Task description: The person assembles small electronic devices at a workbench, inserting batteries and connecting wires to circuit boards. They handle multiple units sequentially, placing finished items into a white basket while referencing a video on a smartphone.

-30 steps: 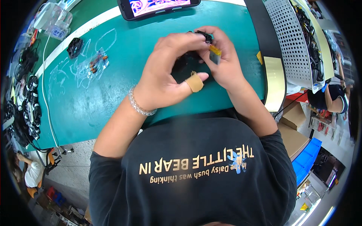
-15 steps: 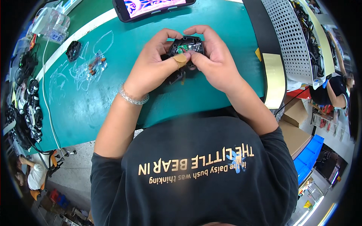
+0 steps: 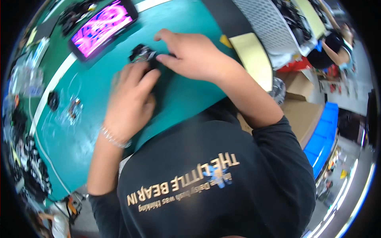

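An opened black plastic housing (image 3: 143,54) with small parts inside lies on the green table, just beyond the fingertips of my left hand. My left hand (image 3: 133,93), with a clear bead bracelet at its wrist, is smeared by motion. Its fingers reach to the housing's near edge and partly cover it; whether they grip anything is hidden. To the right of the housing hovers my right hand (image 3: 194,55). Its thumb and forefinger are apart with nothing between them, and the fingertips point left toward the housing.
A phone (image 3: 104,29) with a bright pink picture stands at the far left. A small black part (image 3: 52,100) and a clear bag of small parts (image 3: 73,108) lie on the left. Bundled cables (image 3: 31,166) edge the table; a white perforated basket (image 3: 270,27) stands right.
My hands have come apart; my right hand has let go of the housing. The view has turned and shifted, so the phone and table appear slanted.
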Motion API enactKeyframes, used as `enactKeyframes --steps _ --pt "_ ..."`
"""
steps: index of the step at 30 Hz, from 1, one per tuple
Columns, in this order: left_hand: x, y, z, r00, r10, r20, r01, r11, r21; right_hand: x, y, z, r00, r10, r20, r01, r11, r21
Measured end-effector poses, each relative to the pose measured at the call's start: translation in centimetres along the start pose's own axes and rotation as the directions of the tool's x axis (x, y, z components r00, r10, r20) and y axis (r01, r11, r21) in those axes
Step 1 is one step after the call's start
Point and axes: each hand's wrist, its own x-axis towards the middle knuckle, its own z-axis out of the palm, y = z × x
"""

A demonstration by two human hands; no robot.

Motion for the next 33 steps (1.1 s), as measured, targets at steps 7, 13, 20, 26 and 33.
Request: enactKeyframes --steps 7,13,20,26,33 --pt "2.4 -0.2 0.2 0.977 0.083 0.195 -0.121 0.974 0.192 -6.6 7.2 -4.4 0.925 0.201 -0.321 -0.187 0.979 0.076" --pt "3.2 -0.1 -0.4 0.944 0.199 0.263 -0.238 0.963 0.125 -7.3 13.6 -6.8 0.966 -0.127 -0.224 0.05 0.946 -0.321" --pt "2.7 -1.1 -0.4 0.911 0.255 0.324 -0.299 0.95 0.092 -5.3 14.5 -6.9 0.984 -0.168 -0.05 0.142 0.931 -0.335" --pt "2.0 -2.7 -0.9 0.933 0.225 0.282 -0.212 0.974 -0.077 -5.5 15.5 -5.2 0.901 -0.39 -0.191 0.286 0.864 -0.415" --pt "0.1 -3.6 0.9 0.985 0.075 -0.158 -0.124 0.936 -0.331 -5.4 15.4 -4.6 0.894 -0.379 -0.238 0.265 0.877 -0.401"
